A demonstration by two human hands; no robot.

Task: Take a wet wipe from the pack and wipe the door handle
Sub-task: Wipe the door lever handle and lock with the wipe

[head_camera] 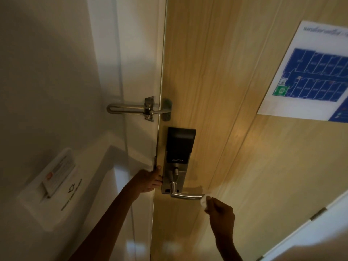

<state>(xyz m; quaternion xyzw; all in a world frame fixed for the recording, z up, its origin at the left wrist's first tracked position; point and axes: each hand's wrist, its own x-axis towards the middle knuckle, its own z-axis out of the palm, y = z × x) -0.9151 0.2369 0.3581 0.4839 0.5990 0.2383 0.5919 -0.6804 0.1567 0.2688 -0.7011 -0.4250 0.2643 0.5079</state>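
A silver lever door handle [185, 196] juts rightward from a metal lock plate on the wooden door [235, 129]. My right hand [221, 210] pinches a small bunched white wet wipe [204, 201] against the handle's free tip. My left hand [150, 180] grips the door's edge just left of the lock plate, fingers curled around it. The wipe pack is not in view.
A black smart lock box [179, 145] sits above the handle, with a small thumb turn [175, 175] below it. A metal swing-bar door guard [139, 109] spans frame and door higher up. A white key-card holder [53, 185] is on the left wall. A blue floor-plan sign [308, 74] hangs on the door.
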